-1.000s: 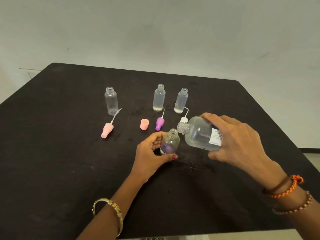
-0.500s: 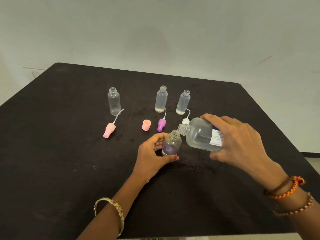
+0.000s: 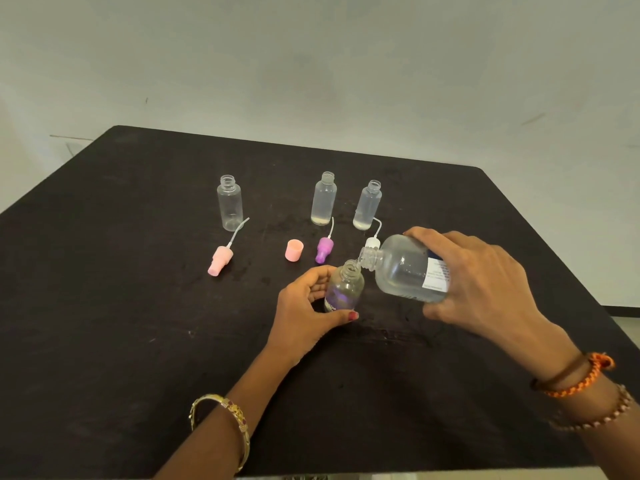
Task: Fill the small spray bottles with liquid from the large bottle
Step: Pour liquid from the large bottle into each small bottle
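My right hand [image 3: 485, 282] grips the large clear bottle [image 3: 405, 270], tipped on its side with its open neck right above the mouth of a small bottle [image 3: 344, 289]. My left hand [image 3: 308, 313] holds that small bottle upright on the black table [image 3: 121, 323], thumb in front and fingers behind. Three more small open bottles stand farther back: one at the left [image 3: 230, 207] looks empty, and the middle one [image 3: 323, 203] and the right one [image 3: 367, 205] each have a little liquid at the bottom.
Spray heads lie loose between the rows: a pink one [image 3: 219, 259], a purple one [image 3: 324, 249] and a white one [image 3: 371, 241] partly behind the large bottle. A pink cap [image 3: 294, 250] stands beside the purple head. The table surface near my hands looks wet.
The large bottle's neck has come down and closer to the small bottle's mouth. My left hand has kept its hold on the small bottle.
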